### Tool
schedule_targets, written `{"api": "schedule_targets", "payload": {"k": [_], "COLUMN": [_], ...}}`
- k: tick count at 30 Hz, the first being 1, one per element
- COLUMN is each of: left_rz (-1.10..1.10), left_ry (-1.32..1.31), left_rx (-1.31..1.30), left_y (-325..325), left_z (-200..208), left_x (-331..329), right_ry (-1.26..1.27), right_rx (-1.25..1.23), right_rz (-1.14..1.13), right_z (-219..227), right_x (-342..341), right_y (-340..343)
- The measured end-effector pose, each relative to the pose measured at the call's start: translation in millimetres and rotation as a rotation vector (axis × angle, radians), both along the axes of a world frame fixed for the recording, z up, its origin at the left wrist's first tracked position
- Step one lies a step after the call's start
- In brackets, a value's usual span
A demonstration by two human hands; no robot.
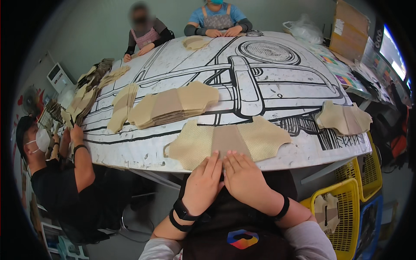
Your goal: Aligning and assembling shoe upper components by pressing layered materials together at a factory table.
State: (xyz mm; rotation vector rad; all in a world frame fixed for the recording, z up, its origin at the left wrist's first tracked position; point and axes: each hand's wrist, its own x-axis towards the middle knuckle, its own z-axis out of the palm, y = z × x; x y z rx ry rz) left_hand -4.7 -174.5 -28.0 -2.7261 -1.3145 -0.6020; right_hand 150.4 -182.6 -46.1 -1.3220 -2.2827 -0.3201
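A beige mesh fabric panel (264,141) with a smooth tan middle band lies flat at the table's near edge. Both of my hands rest on the lower part of its band, side by side. My left hand (203,180) has its fingers stretched forward, the tips on the fabric. My right hand (242,173) lies flat with straight fingers, almost touching the left one. Nothing is held in either. Just beyond the panel is a thick stack of similar panels (175,104), with a smaller stack (123,107) to its left.
The white table (143,149) bears black line drawings. More panels (344,118) lie at its right edge. A yellow basket (349,208) with pieces inside stands below right. A masked co-worker (56,173) handles panels at left; two people sit across. A cardboard box (349,30) stands far right.
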Motion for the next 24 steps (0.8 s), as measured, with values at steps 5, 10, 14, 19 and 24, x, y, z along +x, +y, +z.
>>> {"api": "schedule_targets", "payload": {"k": [5, 10, 14, 19, 24], "left_rz": [-0.049, -0.079, -0.111, -0.134, -0.153], "left_ry": [0.055, 0.056, 0.071, 0.016, 0.054], "left_rx": [0.117, 0.067, 0.020, -0.030, -0.019], "left_y": [0.0, -2.8, 2.9, 6.7, 3.6], "left_z": [-7.5, 0.5, -3.5, -1.5, 2.9], "left_x": [0.3, -0.9, -5.4, -7.6, -7.7], "right_ry": [-0.038, 0.010, 0.018, 0.027, 0.008], "right_rx": [-0.034, -0.090, -0.108, -0.133, -0.107], "right_rz": [-0.028, 0.004, -0.009, -0.030, -0.073], "right_z": [4.6, 2.3, 11.7, 10.8, -1.5], "right_x": [-1.5, 6.3, 4.4, 2.3, -2.9], "right_y": [-7.9, -11.4, -11.2, 8.2, 39.7]}}
